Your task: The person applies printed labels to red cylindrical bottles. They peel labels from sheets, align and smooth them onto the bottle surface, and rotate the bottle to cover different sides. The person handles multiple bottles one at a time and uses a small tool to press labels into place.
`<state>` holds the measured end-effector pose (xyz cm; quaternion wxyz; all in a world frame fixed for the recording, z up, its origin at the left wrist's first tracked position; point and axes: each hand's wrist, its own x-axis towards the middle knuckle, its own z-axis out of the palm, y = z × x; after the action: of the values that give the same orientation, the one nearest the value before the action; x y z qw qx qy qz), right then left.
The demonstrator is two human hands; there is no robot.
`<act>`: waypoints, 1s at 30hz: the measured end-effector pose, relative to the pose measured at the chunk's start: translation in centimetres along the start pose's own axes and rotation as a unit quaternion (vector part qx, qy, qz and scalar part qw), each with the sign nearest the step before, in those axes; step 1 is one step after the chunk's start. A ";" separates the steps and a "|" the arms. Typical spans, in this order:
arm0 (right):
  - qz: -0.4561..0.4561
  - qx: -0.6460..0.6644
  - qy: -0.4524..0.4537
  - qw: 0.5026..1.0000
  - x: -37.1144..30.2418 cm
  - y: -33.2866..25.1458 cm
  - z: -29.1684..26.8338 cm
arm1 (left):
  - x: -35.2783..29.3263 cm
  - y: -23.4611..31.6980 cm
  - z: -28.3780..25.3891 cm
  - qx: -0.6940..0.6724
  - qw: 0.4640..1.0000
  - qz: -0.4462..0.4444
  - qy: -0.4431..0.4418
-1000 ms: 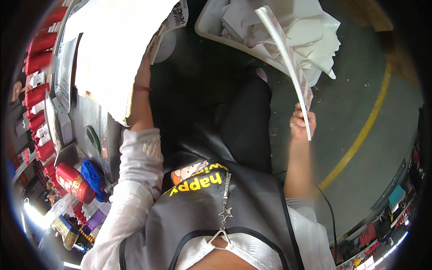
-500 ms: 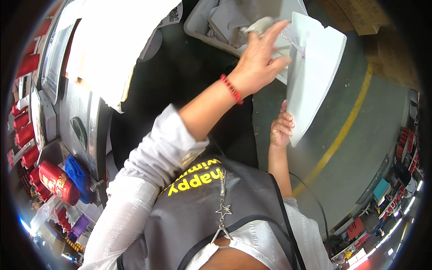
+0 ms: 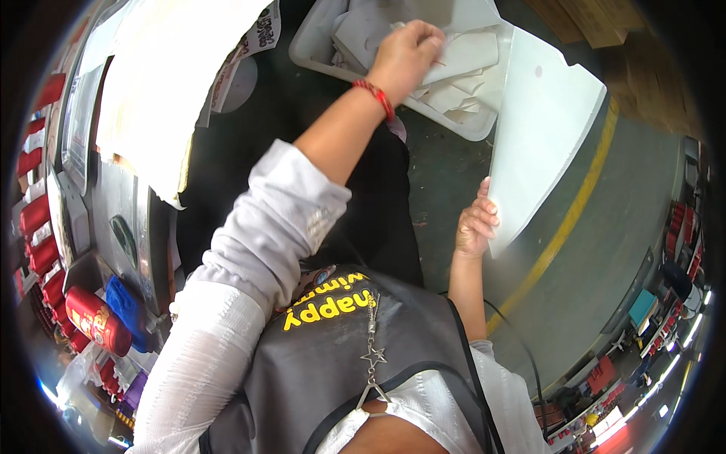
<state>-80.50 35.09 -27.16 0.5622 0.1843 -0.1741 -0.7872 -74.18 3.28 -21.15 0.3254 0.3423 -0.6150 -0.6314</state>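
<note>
My right hand (image 3: 476,227) grips the narrow lower end of a stiff white sheet (image 3: 541,113). The sheet stands tilted upward, with a notch in its upper edge and a small round mark near the top. My left hand (image 3: 412,53), with a red bracelet at the wrist, is closed over a white plastic bin (image 3: 484,130). A scrap of something pale shows by its fingers, but most of what it holds is hidden. White pieces (image 3: 454,94) lie loose inside the bin, below the hand.
At the left, a large whitish sheet (image 3: 162,83) covers part of a metal worktable (image 3: 125,185). A red canister (image 3: 98,321) and a blue cloth (image 3: 127,310) are lower left. Cardboard boxes (image 3: 635,91) stand at upper right, beyond a yellow floor line (image 3: 578,208).
My left hand has moved left, away from the sheet, and its fingers have closed. The clear film seen against the sheet no longer shows there. My right hand still grips the sheet.
</note>
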 end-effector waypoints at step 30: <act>-0.287 -0.445 0.012 0.848 5.1 -4.3 12.4 | -6.9 -5.0 -7.7 0.291 0.955 -0.053 -0.032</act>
<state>-91.61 32.46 -18.91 0.3347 -0.0339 0.2622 -0.9045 -63.93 4.91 -26.02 0.1581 0.4340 -0.7633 -0.4517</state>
